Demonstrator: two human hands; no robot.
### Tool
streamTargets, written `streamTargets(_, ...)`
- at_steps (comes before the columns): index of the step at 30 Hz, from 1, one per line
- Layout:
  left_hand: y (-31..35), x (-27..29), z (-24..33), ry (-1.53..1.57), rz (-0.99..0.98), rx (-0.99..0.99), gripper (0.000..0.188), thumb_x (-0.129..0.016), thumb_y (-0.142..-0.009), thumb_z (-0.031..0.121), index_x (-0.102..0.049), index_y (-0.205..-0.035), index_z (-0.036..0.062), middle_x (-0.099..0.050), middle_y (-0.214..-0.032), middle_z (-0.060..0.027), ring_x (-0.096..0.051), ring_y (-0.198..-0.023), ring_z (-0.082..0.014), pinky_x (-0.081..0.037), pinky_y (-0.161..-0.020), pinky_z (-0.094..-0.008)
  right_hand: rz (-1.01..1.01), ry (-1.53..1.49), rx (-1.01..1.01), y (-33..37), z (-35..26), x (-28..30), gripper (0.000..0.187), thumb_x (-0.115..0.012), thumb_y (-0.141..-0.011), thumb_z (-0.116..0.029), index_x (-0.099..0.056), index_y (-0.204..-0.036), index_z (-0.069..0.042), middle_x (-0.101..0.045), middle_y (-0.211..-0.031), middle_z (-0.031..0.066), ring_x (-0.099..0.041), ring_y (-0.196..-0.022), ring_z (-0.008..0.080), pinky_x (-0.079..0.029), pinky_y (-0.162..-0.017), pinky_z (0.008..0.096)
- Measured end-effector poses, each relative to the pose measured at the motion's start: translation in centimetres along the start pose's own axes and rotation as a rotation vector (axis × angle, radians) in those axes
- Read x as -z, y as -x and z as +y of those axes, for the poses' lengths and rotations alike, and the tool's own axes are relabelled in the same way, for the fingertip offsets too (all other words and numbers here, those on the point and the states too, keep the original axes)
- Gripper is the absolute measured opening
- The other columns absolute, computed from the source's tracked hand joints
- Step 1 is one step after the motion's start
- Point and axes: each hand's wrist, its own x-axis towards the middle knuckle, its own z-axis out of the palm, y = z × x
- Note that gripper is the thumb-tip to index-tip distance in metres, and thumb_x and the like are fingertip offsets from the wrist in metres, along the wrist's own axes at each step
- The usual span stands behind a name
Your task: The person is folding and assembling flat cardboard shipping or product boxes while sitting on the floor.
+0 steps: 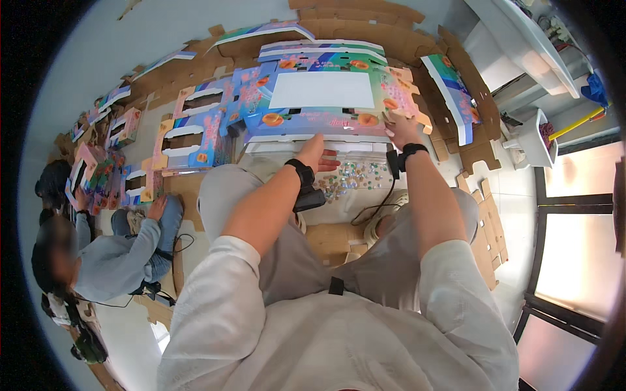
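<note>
A flat, unfolded cardboard box (323, 91) with bright blue, green and pink print and orange fruit pictures lies on the floor in front of my knees. My left hand (316, 153) rests flat with fingers apart at its near edge, over a white flap. My right hand (401, 130) presses on the box's right near corner flap. Both wrists wear black bands. A patch of small shiny pieces (355, 177) lies on the floor between my hands.
Several more printed flat boxes (195, 130) and plain brown cardboard sheets (365, 26) are spread around. Another person (117, 254) sits at my left, a hand on the floor. White shelving (521, 45) and a window (574, 247) stand at right.
</note>
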Motion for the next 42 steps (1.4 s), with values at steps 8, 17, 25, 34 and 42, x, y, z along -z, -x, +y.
streamTargets(8, -1.1, -1.5, -0.2, 0.050, 0.104, -0.153, 0.051, -0.039, -0.113, 0.041, -0.045, -0.141, -0.0014, -0.065, -0.123, -0.0178, -0.076, -0.089, -0.0355, -0.066, -0.071, -0.0443, -0.096, 0.577, -0.002, -0.2, 4.6, -0.5, 0.092, -0.083, -0.093, -0.026, -0.032, -0.168, -0.008, -0.062, -0.145, 0.0219, -0.065, -0.126, 0.0235, -0.053, -0.103, 0.0333)
streamTargets(17, -0.2, -2.6, -0.1, 0.081, 0.144, -0.224, 0.047, -0.045, -0.110, 0.037, -0.050, -0.135, -0.0037, -0.065, -0.122, -0.0195, -0.076, -0.082, -0.0324, -0.064, -0.064, -0.0439, -0.071, 0.586, 0.166, -1.9, 5.2, 0.9, 0.075, -0.076, -0.099, -0.017, -0.041, -0.164, -0.007, -0.068, -0.122, 0.0114, -0.065, -0.105, 0.0164, -0.053, -0.091, 0.0311)
streamTargets(25, 0.3, -3.7, -0.1, 0.052, 0.228, -0.301, 0.046, -0.047, -0.109, 0.037, -0.050, -0.135, -0.0011, -0.065, -0.116, -0.0166, -0.075, -0.080, -0.0305, -0.062, -0.062, -0.0430, -0.069, 0.624, 0.249, -1.9, 5.7, 1.7, 0.066, -0.075, -0.099, -0.020, -0.050, -0.157, -0.001, -0.068, -0.129, 0.0126, -0.065, -0.110, 0.0183, -0.052, -0.097, 0.0312)
streamTargets(34, -0.4, -1.5, 0.1, -0.066, 0.158, 0.004, 0.051, -0.045, -0.108, 0.039, -0.046, -0.147, 0.0055, -0.065, -0.120, -0.0159, -0.072, -0.084, -0.0336, -0.059, -0.066, -0.0454, -0.047, 0.637, 0.407, 0.9, 4.1, -2.2, 0.081, -0.080, -0.084, -0.022, -0.051, -0.157, -0.003, -0.073, -0.124, 0.0218, -0.069, -0.113, 0.0244, -0.053, -0.099, 0.0333)
streamTargets(42, 2.6, -2.6, 0.9, -0.433, 0.142, -0.197, 0.037, -0.054, -0.099, 0.030, -0.069, -0.115, -0.0004, -0.075, -0.095, -0.0155, -0.073, -0.073, -0.0266, -0.056, -0.060, -0.0432, 0.123, 1.115, 0.474, 1.1, 3.0, -3.4, 0.076, -0.081, -0.081, -0.024, -0.058, -0.153, -0.013, -0.075, -0.125, 0.0182, -0.071, -0.114, 0.0334, -0.053, -0.101, 0.0434)
